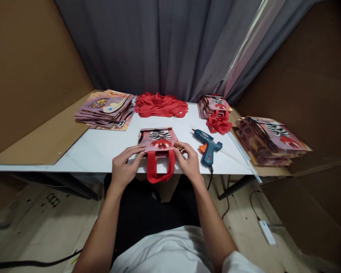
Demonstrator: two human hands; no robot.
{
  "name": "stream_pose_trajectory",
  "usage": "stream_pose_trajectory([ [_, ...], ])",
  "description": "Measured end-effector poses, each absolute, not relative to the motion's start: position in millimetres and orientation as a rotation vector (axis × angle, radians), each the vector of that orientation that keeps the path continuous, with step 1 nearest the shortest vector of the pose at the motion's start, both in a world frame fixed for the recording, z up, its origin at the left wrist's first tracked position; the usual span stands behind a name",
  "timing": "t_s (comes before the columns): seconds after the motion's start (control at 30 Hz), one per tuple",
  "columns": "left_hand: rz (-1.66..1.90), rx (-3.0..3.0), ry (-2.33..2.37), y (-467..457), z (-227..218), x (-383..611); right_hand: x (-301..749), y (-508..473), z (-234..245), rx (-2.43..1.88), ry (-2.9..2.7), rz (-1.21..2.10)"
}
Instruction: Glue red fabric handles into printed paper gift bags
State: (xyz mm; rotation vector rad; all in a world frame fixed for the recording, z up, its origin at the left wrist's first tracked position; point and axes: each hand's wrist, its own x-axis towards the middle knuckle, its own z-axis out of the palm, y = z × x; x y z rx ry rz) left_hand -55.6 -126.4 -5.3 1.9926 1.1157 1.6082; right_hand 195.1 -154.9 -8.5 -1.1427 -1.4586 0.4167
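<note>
A small pink printed bag (pixel 158 139) lies flat on the white table (pixel 96 148) in front of me, its red ribbon handle (pixel 160 167) looping over the near edge. My left hand (pixel 125 167) pinches the bag's lower left corner by the handle's left end. My right hand (pixel 189 161) pinches the lower right corner by the handle's right end. Both hands are closed on the bag's near edge.
A blue glue gun (pixel 207 146) lies just right of my right hand, its cord hanging off the table. A heap of red ribbons (pixel 160 105) sits at the back. Stacks of printed bags lie back left (pixel 106 110), back right (pixel 214 106) and far right (pixel 269 140).
</note>
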Motion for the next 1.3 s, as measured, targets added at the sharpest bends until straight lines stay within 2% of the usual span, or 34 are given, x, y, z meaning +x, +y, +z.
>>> stream_pose_trajectory([
  [0.17,1.887,1.658,1.130,-153,24,-48,204,-188,27,-1.074,-1.695,0.066],
  [0.33,1.955,1.397,1.155,-177,50,-45,207,-222,61,-1.046,-1.942,-0.207],
  [0.43,1.904,1.329,1.134,-192,59,-45,205,-230,92,-0.898,-1.977,-0.096],
  [0.5,1.847,1.291,1.095,-202,65,-45,203,-224,117,-0.911,-1.918,0.095],
  [0.67,1.821,1.182,1.001,-227,75,-44,204,-179,155,-1.501,-1.862,0.614],
  [0.77,1.828,1.137,0.988,-239,78,-42,210,-169,147,-1.698,-1.952,0.723],
  [0.87,1.843,1.090,0.994,-251,85,-41,218,-197,128,-1.458,-1.790,0.737],
  [0.93,1.874,1.044,1.019,-258,92,-41,224,-231,116,-1.271,-1.627,0.616],
  [1.07,1.829,0.991,1.025,-267,104,-41,226,-295,97,-0.961,-1.750,0.561],
  [1.3,1.591,1.093,1.029,-270,108,-42,211,-324,74,-0.928,-1.562,0.578],
])
